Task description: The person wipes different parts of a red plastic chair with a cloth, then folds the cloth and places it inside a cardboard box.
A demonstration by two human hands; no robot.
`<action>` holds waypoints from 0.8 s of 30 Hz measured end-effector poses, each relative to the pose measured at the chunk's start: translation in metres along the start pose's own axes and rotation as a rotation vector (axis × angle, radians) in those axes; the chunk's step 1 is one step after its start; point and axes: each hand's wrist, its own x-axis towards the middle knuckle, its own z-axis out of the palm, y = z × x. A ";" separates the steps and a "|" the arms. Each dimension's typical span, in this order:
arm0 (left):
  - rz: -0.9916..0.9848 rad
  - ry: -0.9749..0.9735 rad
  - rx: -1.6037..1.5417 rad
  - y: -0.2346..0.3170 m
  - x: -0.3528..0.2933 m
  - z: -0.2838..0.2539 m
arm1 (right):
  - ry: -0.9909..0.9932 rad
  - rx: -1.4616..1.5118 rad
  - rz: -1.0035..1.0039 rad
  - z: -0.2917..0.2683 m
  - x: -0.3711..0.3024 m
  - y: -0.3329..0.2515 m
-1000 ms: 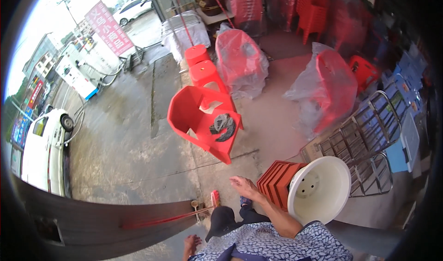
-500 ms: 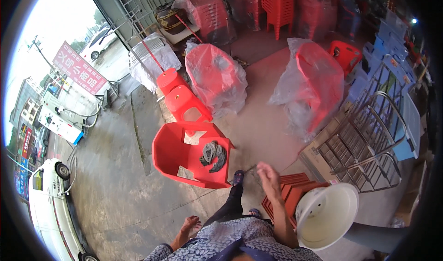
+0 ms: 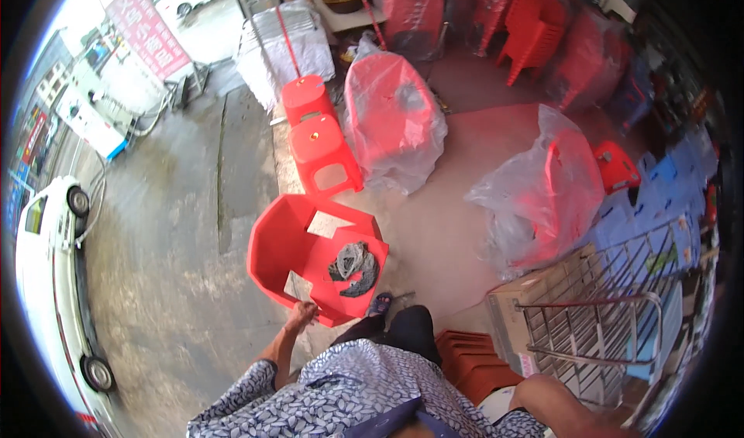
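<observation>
In front of me on the left stands a red plastic armchair [image 3: 273, 244], and a crumpled grey cloth [image 3: 358, 271] lies on its seat. My left hand [image 3: 302, 315] is at the chair's near edge, its fingers curled against the rim. My right arm bends out to the lower right, past the stacked brown-orange planters [image 3: 474, 360] and a largely covered pale tub [image 3: 498, 403]. At the picture's dark rim my right hand [image 3: 608, 424] is smeared, its fingers not distinguishable.
Beyond the chair stand two red stools [image 3: 322, 145] and plastic-wrapped red chairs [image 3: 395, 116]. To the right are a metal rack cart [image 3: 593, 314], a cardboard box [image 3: 508, 314] and blue bins [image 3: 651, 221]. A white van [image 3: 50, 283] is parked at far left.
My left hand has moved forward to the chair's edge. My right hand has swung from in front of me to the lower right, and my view has turned right.
</observation>
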 end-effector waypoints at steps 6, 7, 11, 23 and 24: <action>-0.092 0.010 -0.071 0.009 0.013 0.039 | 0.048 0.148 -0.084 0.062 0.045 0.021; -0.154 0.067 -0.040 -0.001 0.006 0.044 | 0.037 0.175 -0.088 0.077 0.047 0.028; -0.257 0.100 -0.082 -0.030 -0.003 0.063 | 0.036 0.206 -0.115 0.113 0.064 0.061; -0.278 0.123 -0.182 0.080 0.030 0.179 | 0.026 0.209 -0.121 0.177 0.098 0.192; -0.248 0.143 -0.177 0.094 0.031 0.186 | 0.024 0.208 -0.112 0.180 0.099 0.201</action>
